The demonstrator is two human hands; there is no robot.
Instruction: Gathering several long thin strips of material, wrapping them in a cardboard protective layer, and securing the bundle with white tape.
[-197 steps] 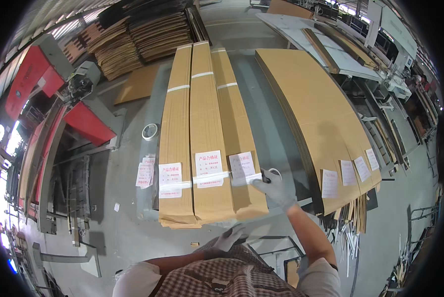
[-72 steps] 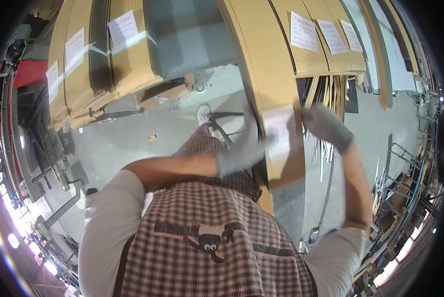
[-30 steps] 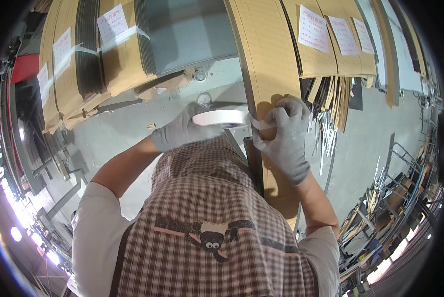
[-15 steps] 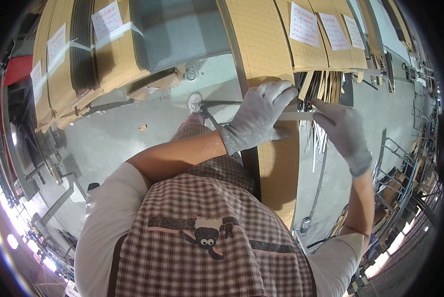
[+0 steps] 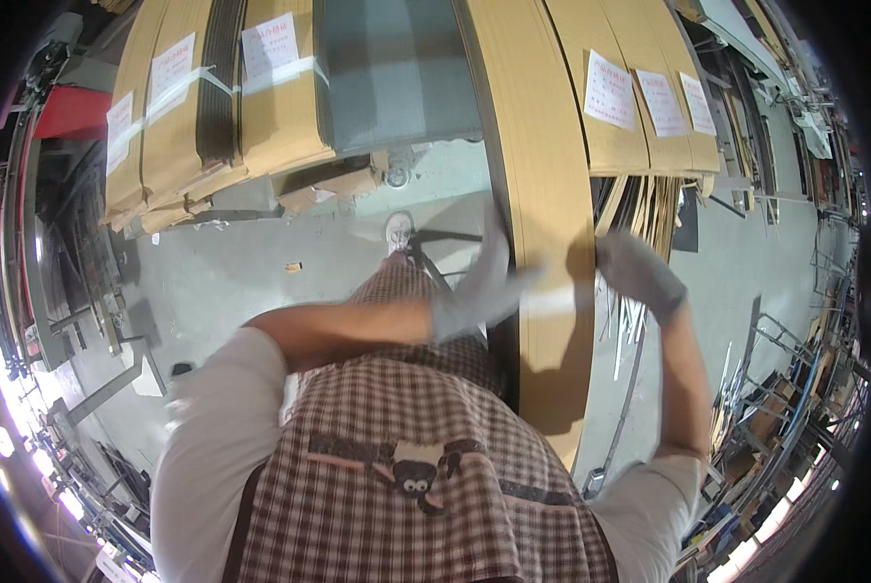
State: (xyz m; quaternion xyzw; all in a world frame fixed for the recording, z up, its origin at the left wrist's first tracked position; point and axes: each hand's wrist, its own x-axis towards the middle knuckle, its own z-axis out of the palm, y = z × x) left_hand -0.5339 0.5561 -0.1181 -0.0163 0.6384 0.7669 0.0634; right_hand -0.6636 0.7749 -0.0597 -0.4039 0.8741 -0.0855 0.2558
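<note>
A long stack of brown cardboard strips [image 5: 552, 214] runs away from me, with a pale band [image 5: 558, 299] lying across its top. My left hand [image 5: 474, 291], in a grey glove, is at the stack's left edge, blurred by motion. Its fingers look spread, and I see nothing in them. My right hand [image 5: 641, 275], also gloved, is closed against the stack's right edge, just beyond the band. Whatever its fingers may hold is hidden.
Labelled cardboard bundles lie at far left [image 5: 280, 107] and far right [image 5: 639, 136], with a grey surface [image 5: 396, 87] between. Loose thin strips [image 5: 639, 209] hang below the right bundles. A metal rack [image 5: 790, 340] stands at right. My shoe [image 5: 399, 229] is on the floor.
My left hand has come off the top of the stack, moving left and nearer me. My right hand has dropped slightly nearer and left, to the edge. The pale band now lies across the stack.
</note>
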